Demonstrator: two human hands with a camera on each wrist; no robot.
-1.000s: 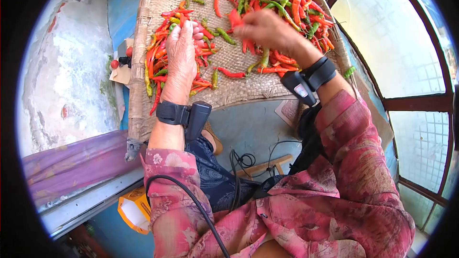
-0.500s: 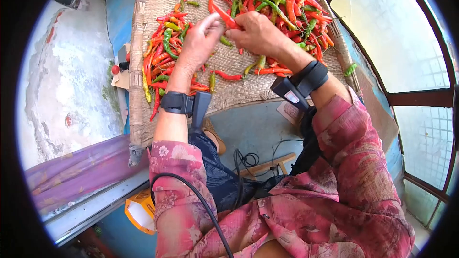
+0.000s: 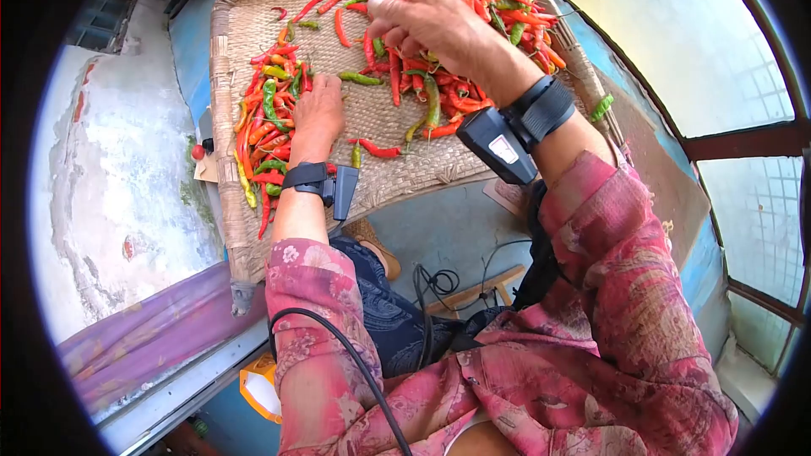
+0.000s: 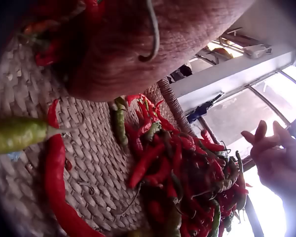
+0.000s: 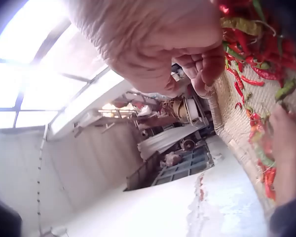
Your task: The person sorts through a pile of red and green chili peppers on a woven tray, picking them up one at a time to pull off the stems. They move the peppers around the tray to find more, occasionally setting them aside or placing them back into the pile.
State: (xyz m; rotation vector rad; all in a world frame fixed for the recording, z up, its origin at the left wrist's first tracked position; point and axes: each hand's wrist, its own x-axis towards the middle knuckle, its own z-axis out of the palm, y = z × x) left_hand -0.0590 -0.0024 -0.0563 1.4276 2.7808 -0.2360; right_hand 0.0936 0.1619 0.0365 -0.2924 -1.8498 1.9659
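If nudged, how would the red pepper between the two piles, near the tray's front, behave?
The red pepper likely pivots or slides rather than rolling far, being long and bent. Its slim body suggests little weight. The tray, coarsely woven, may add drag.

Woven tray (image 3: 414,167): far rim cut off by the head view's top edge.
Left hand (image 3: 319,114): at the tray's left side, its grip hidden.
Pepper heap (image 3: 525,15): on the tray's right, partly covered by the right hand (image 3: 441,27).

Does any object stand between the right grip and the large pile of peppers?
Nothing visible does: in the left wrist view, only a gap shows between the right grip and the large pepper pile.
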